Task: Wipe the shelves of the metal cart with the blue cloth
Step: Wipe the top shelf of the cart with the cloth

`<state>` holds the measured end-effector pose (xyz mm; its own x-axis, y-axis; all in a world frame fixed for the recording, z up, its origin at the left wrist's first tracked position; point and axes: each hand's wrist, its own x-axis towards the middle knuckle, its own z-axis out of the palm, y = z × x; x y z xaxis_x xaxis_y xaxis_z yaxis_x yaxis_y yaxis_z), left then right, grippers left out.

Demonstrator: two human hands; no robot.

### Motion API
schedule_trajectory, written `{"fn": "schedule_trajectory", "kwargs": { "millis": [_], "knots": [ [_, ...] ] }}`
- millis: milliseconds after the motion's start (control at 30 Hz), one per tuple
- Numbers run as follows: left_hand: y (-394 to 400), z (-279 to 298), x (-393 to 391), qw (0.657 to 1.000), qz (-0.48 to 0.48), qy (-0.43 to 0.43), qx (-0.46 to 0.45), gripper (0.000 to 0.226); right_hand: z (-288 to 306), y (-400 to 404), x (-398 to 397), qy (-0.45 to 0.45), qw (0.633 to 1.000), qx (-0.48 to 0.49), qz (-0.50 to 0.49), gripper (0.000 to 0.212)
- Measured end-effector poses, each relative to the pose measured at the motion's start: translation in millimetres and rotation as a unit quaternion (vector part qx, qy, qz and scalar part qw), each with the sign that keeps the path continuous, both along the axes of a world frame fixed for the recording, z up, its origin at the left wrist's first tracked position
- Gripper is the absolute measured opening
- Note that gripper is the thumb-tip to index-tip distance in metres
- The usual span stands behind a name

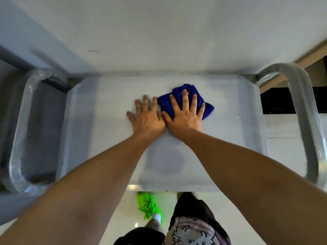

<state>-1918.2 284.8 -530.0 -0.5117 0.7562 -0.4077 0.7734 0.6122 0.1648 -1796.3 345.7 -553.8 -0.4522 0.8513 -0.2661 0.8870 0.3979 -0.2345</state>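
The metal cart's top shelf [99, 106] fills the middle of the view, pale grey with a raised rim. A crumpled blue cloth [184, 89] lies on it right of centre. My right hand [184, 114] presses flat on the cloth with fingers spread, covering most of it. Beside it, my left hand [146, 117] lies flat on the bare shelf with fingers apart, its thumb side touching the right hand and the cloth's left edge. Neither hand grips anything.
Curved metal handles wrapped in clear film stand at the cart's left end [19, 131] and right end [304, 110]. A white wall [159, 32] rises just behind the cart. Below the near edge I see a green shoe [148, 206] on a glossy floor.
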Motion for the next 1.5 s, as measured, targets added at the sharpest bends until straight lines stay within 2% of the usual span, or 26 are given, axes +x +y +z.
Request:
{"fn": "schedule_trajectory", "kwargs": {
  "millis": [167, 467, 667, 933, 1100, 1167, 1367, 1500],
  "knots": [
    [0.5, -3.7, 9.5, 1.000, -0.004, 0.013, 0.023, 0.068, 1.5, 42.5, -18.0, -0.006, 0.999, 0.016, 0.030, 0.076],
    [-35.8, 5.9, 29.2, 0.999, -0.033, 0.011, 0.027, 0.069, 9.5, 36.7, -6.1, -0.013, 0.999, -0.009, 0.040, 0.077],
    [-55.9, 7.2, 45.7, 0.999, -0.031, -0.003, 0.020, 0.066, 6.6, -19.1, 31.8, -0.011, 1.000, -0.007, -0.001, 0.074],
    [-67.8, 22.0, 44.8, 0.996, -0.052, -0.033, -0.057, 0.071, 13.2, -120.3, 88.8, -0.020, 0.997, -0.038, -0.062, 0.075],
    [-51.8, 34.1, 69.1, 0.994, 0.022, -0.040, -0.095, 0.068, 17.3, -181.0, 121.6, -0.034, 0.993, -0.040, -0.108, 0.075],
    [-47.0, 36.2, 80.7, 0.995, 0.028, -0.042, -0.087, 0.069, 18.2, -189.4, 129.6, -0.034, 0.992, -0.042, -0.110, 0.075],
    [-25.4, 29.0, 116.6, 0.996, -0.087, -0.011, -0.025, 0.063, 15.3, -174.2, 145.6, -0.029, 0.994, -0.028, -0.104, 0.075],
    [1.1, 25.6, 121.4, 0.996, -0.068, -0.042, 0.027, 0.066, 10.1, -147.6, 145.3, -0.019, 0.994, -0.023, -0.104, 0.073]
  ]
}}
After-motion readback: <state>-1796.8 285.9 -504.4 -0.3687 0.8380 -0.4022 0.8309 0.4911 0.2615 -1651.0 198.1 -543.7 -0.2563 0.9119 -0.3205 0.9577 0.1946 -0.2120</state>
